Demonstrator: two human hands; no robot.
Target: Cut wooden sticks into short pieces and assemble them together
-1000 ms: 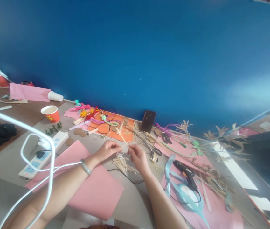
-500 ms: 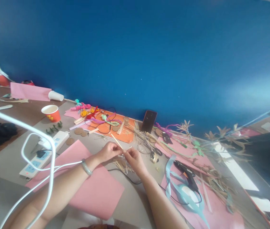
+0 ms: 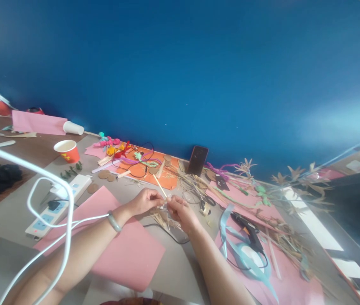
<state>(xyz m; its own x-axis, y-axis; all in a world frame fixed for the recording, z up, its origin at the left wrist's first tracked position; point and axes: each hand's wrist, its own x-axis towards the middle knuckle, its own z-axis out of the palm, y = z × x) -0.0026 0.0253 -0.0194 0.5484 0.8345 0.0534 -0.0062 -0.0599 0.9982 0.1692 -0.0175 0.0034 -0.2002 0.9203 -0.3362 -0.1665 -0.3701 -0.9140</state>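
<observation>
A thin pale stick (image 3: 160, 185) rises at a slant from between my two hands, near the middle of the table. My left hand (image 3: 144, 202), with a bracelet on its wrist, pinches at the stick's lower end. My right hand (image 3: 181, 210) is closed on the same end, its fingers close to those of the left. The fingers hide the stick's lower tip. Under the hands lies a small pile of dry straw pieces (image 3: 161, 219).
Pink sheet (image 3: 129, 254) under my left forearm; power strip (image 3: 48, 216) and paper cup (image 3: 67, 151) at left. Phone (image 3: 198, 160) against the blue wall. Glue gun (image 3: 249, 231), blue ribbon (image 3: 249, 259) and dried stems at right. White cable (image 3: 71, 220) crosses in front.
The stick now stands steeper, its upper end moved a little right. My right hand has turned, its fingers more curled, and both hands stay close together.
</observation>
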